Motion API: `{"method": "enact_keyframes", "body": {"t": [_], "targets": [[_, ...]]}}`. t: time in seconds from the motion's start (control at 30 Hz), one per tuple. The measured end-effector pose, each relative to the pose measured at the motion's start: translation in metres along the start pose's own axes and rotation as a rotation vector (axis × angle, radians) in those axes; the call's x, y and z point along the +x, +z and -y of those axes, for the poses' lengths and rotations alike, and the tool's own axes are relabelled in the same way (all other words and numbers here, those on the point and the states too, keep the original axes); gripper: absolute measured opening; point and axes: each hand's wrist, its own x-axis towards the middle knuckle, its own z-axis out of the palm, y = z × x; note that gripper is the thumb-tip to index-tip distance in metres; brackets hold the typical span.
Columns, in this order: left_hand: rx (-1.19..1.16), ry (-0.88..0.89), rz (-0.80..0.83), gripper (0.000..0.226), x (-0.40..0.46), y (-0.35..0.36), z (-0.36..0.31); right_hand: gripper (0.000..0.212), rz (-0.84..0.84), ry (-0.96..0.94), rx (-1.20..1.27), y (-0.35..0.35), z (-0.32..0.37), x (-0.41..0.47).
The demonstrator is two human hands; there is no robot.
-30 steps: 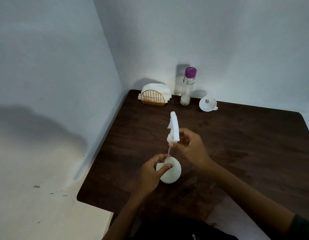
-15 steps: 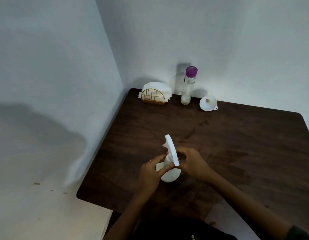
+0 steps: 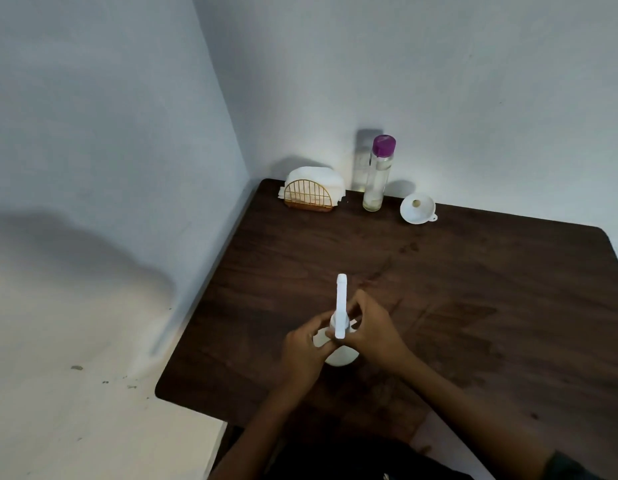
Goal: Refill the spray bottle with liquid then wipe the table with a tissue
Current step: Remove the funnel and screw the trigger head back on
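We are gripping the bottle (image 3: 338,355) on the table (image 3: 473,289) with our left hand (image 3: 305,344), our right hand (image 3: 373,336) pinching its sprayer (image 3: 341,306); seating it crooked is risking leaks or tipping.

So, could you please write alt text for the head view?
Two hands hold a white spray bottle on a dark table: the left hand grips its body, the right hand its spray head. A tissue holder, clear bottle and funnel stand behind.

left hand (image 3: 305,348): fingers curled, gripping | right hand (image 3: 373,332): fingers curled, pinching | forearms converge
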Motion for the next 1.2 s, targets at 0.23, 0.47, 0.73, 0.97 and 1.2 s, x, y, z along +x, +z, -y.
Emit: {"method": "enact_keyframes", "body": {"t": [0.23,0.47,0.73,0.97,1.2], "targets": [[-0.027,-0.023,-0.052,0.033,-0.001,0.005,0.004,0.037,-0.131,0.046,0.048,0.028,-0.007,-0.007],[-0.026,-0.029,-0.07,0.046,-0.006,0.004,0.005,0.023,0.033,-0.037,0.024,0.01,-0.013,-0.015],[-0.05,-0.037,-0.048,0.031,-0.007,0.005,0.003,0.037,-0.161,0.106,0.096,0.025,-0.004,-0.011],[-0.047,-0.026,-0.073,0.037,-0.005,0.007,0.003,0.041,0.195,0.03,0.032,-0.003,-0.016,-0.005],[-0.084,-0.043,-0.097,0.028,-0.01,0.01,0.002,0.043,-0.047,0.14,0.12,0.009,-0.004,-0.01]]}}
